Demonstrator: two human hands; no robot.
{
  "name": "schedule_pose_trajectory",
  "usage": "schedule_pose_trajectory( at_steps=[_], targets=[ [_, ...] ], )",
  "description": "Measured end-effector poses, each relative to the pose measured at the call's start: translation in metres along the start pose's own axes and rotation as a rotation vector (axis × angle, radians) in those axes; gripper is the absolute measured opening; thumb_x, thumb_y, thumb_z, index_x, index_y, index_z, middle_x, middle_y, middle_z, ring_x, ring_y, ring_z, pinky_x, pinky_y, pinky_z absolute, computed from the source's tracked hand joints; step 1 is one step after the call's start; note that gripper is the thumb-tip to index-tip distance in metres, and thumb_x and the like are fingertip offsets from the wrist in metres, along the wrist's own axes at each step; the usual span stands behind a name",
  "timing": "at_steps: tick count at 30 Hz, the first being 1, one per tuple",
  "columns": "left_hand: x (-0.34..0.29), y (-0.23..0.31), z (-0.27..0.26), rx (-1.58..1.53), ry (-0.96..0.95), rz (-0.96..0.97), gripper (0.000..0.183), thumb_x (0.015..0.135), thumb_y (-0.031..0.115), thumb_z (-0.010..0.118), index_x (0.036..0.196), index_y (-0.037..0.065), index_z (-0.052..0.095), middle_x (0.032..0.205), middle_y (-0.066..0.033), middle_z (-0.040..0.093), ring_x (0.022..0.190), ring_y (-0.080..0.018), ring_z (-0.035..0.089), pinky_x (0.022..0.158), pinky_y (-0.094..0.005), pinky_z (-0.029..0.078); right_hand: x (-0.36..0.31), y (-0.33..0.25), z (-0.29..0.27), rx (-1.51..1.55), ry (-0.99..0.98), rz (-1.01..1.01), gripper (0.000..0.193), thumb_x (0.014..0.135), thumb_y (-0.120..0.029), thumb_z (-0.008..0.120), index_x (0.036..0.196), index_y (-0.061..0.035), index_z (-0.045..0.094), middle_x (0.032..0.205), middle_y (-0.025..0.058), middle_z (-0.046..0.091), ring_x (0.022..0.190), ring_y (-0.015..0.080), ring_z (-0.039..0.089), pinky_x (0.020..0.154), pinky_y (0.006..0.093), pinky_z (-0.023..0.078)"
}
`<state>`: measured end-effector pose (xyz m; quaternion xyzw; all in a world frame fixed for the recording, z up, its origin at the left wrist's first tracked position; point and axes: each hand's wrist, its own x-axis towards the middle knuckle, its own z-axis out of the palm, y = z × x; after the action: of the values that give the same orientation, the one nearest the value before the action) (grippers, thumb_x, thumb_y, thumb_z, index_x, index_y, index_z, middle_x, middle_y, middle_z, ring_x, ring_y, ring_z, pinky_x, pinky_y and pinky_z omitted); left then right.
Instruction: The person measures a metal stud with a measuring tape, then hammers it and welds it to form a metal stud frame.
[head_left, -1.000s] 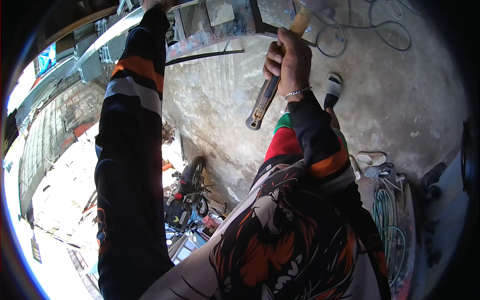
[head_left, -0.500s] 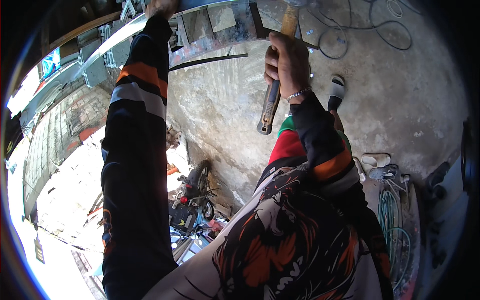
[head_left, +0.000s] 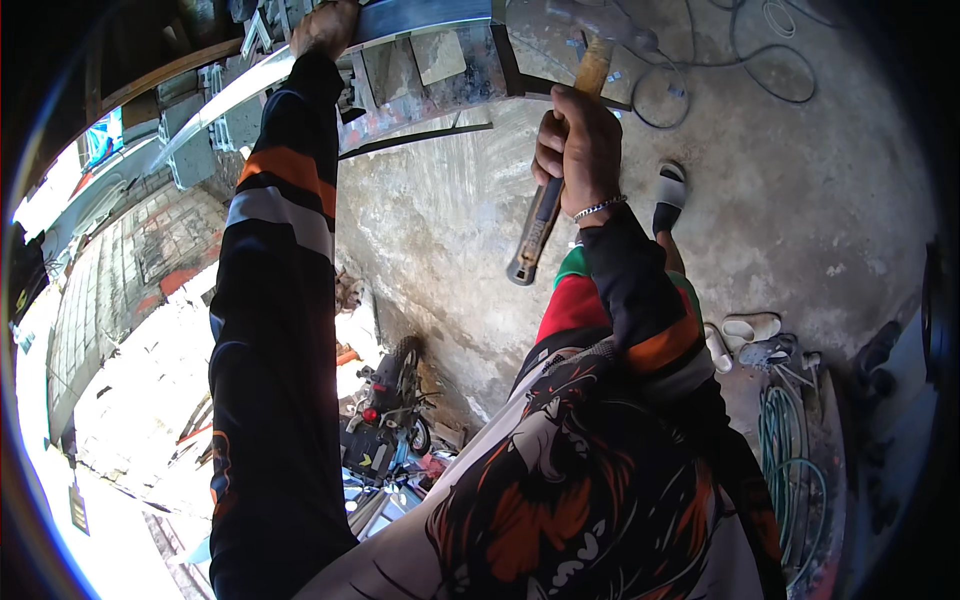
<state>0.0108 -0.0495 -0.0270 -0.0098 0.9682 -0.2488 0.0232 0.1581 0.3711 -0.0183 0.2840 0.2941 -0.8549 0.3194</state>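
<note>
Silvery metal bar [head_left: 425, 22] slants across the frame's upper left, the left hand [head_left: 325, 28] curled over it; right of its end, the right hand [head_left: 583, 150] firmly grips a hammer [head_left: 596, 66], head uppermost.

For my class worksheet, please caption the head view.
Right hand grips a hammer; left hand rests on a long metal bar.

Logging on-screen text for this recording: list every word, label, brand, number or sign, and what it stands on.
No text is quoted here.
Hammer handle, in the right hand: pale lettering toward the butt end, small and blurred.
Left sleeve: orange mark; cannot tell whether it is lettering.
Shirt front: pale marks within the print, unclear whether letters.
</note>
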Motion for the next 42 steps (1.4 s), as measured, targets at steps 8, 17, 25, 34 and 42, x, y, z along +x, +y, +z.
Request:
schedule_pose_trajectory(
  at_steps=[8,17,25,34,42],
  targets=[
    [-0.013,-0.018,0.029,0.449,0.611,0.448,0.024,0.095,0.021,0.051,0.110,0.011,0.066,0.074,-0.0098,0.060,0.075,-0.0298,0.062,0.068,-0.0464,0.051,0.014,-0.019,-0.001,0.044,-0.067,-0.063,0.026,0.094,-0.029,0.060,0.081,-0.0123,0.045,0.057,-0.0038,0.040,0.038,0.0088,0.035,0.039,0.0299,0.036],
    [-0.008,0.003,-0.009,0.127,0.009,0.102,0.028,0.099,0.029,0.044,0.114,0.015,0.062,0.092,-0.0180,0.069,0.083,-0.0360,0.066,0.070,-0.0511,0.051,0.024,-0.030,0.003,-0.095,-0.107,-0.005,0.025,0.094,-0.027,0.061,0.081,-0.0121,0.046,0.057,-0.0047,0.039,0.039,0.0080,0.035,0.039,0.0296,0.034],
    [-0.010,-0.002,0.002,0.170,0.372,0.272,0.027,0.098,0.029,0.045,0.111,0.013,0.064,0.094,-0.0202,0.069,0.084,-0.0381,0.067,0.071,-0.0523,0.051,0.028,-0.032,0.004,-0.206,-0.189,0.067,0.025,0.094,-0.027,0.060,0.081,-0.0124,0.045,0.057,-0.0047,0.039,0.039,0.0078,0.035,0.040,0.0292,0.035],
    [-0.003,0.010,-0.023,0.000,-0.055,0.067,0.030,0.100,0.028,0.043,0.113,0.010,0.062,0.093,-0.0216,0.069,0.086,-0.0389,0.067,0.075,-0.0528,0.051,0.020,-0.029,0.014,-0.162,-0.120,-0.023,0.025,0.093,-0.025,0.059,0.077,-0.0105,0.046,0.056,-0.0037,0.039,0.038,0.0094,0.036,0.039,0.0304,0.036],
    [-0.006,-0.003,-0.001,0.091,-0.001,0.094,0.031,0.100,0.030,0.042,0.117,0.013,0.061,0.087,-0.0177,0.068,0.080,-0.0353,0.067,0.069,-0.0513,0.051,0.010,-0.020,0.013,-0.078,-0.102,0.001,0.025,0.093,-0.026,0.060,0.077,-0.0110,0.047,0.055,-0.0036,0.040,0.036,0.0094,0.035,0.037,0.0296,0.035]
  ],
)
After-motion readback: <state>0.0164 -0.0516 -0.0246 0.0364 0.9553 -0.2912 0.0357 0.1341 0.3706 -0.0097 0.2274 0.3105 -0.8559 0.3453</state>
